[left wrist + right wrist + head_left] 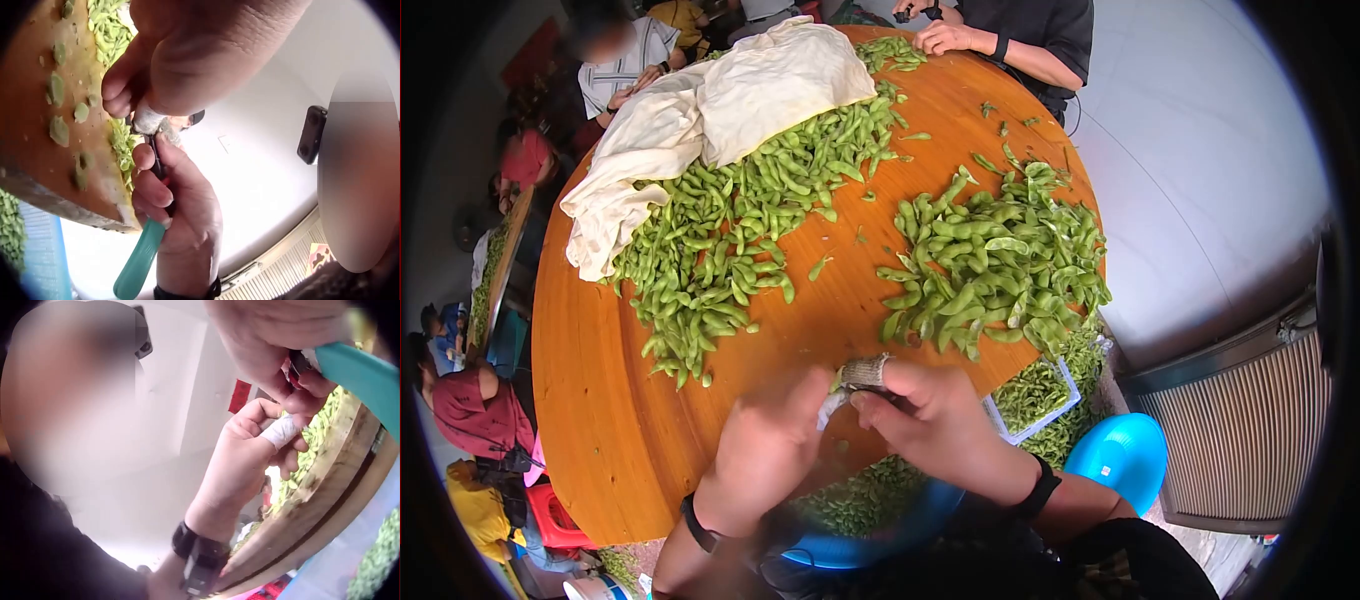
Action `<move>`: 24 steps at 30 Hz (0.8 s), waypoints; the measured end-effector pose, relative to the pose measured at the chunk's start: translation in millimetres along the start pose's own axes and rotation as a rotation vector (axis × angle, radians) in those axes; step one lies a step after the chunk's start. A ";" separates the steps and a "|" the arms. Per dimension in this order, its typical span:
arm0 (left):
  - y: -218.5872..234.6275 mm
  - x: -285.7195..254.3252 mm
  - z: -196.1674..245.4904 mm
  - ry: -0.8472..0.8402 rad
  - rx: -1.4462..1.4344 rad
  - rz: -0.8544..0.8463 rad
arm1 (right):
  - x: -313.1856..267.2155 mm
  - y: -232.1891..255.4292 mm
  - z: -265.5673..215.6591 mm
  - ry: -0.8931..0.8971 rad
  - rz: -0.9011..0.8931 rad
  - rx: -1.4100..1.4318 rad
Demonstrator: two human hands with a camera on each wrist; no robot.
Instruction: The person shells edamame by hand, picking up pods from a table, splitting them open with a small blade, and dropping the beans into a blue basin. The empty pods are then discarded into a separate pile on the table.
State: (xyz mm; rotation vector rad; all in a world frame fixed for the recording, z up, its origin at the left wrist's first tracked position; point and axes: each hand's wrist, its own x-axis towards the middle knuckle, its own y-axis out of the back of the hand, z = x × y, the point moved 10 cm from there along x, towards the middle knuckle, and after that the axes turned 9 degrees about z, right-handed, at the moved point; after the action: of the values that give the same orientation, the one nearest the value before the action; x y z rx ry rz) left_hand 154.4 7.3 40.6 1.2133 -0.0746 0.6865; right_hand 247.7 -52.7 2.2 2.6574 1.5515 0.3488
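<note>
My left hand (765,445) is raised over the table's near edge, white wrapping (280,431) round its thumb. It pinches a green soybean pod (837,381), mostly covered by the fingers. Close against it, my right hand (935,415) grips a tool with a teal handle (140,259) and a dark, narrow front part (156,159); the tool's kind cannot be told. A grey knitted band (862,372) wraps a right fingertip. Beneath both hands sits a blue basin (935,515) holding cut pods (865,497).
Soybean pods (990,260) are heaped at the wooden table's (610,400) right. Another heap (700,240) lies left under a cream cloth (780,85). A crate (1040,425) of pods and a blue tub (1120,460) stand right. Across the table, a person in black (1035,45) works.
</note>
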 end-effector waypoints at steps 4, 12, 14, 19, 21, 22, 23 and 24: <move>-16.6 -8.1 -26.7 0.340 -0.497 -0.146 | -6.6 -13.0 29.8 -0.385 -0.114 0.400; -28.0 -10.2 -34.2 0.406 -0.565 -0.142 | -8.2 -10.9 33.3 -0.359 -0.142 0.288; -23.5 -7.1 -22.8 0.211 -0.366 -0.112 | -10.9 -11.7 32.3 -0.298 -0.144 0.202; -34.2 -7.3 -21.1 0.324 -0.407 -0.158 | -7.5 6.7 -0.7 0.050 -0.081 -0.087; -27.4 -3.8 -20.2 0.306 -0.382 -0.133 | -2.6 24.4 -1.8 0.113 0.022 -0.130; -18.2 1.9 -17.9 0.189 -0.185 -0.127 | 0.1 39.5 -6.2 0.176 0.125 -0.174; -11.6 7.9 -15.2 0.071 0.012 -0.120 | 3.2 52.6 -8.1 0.170 0.164 -0.296; -11.2 14.1 -21.5 0.070 0.015 -0.119 | 5.5 63.6 -7.6 0.204 0.210 -0.367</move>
State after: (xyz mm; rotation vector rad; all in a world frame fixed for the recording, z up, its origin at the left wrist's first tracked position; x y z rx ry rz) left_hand 165.1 30.5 29.0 1.1968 0.0610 0.6257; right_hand 303.0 -80.1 20.2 2.5517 1.1121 0.8490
